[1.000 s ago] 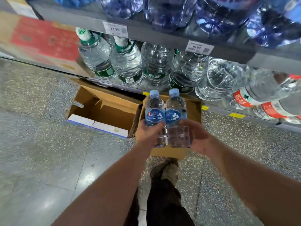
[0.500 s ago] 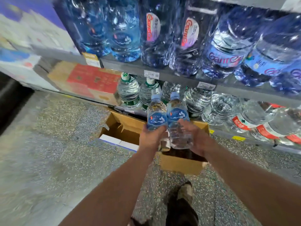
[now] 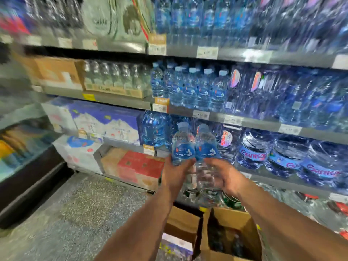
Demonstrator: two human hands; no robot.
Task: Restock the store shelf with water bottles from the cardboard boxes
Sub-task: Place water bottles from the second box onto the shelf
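Speckled floor (image 3: 84, 213) spreads below me on my left. Low ahead sits a red case (image 3: 141, 164), a pale case (image 3: 81, 153) near its left. Above them is a mountain-print case (image 3: 105, 123). Price tags (image 3: 201, 115) run in rows, blurred.

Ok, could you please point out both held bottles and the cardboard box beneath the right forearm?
Left bottle (image 3: 184, 152): head view, on its blue label.
Right bottle (image 3: 206, 150): head view, on its blue label.
Cardboard box (image 3: 228, 217): head view, on its far wall.
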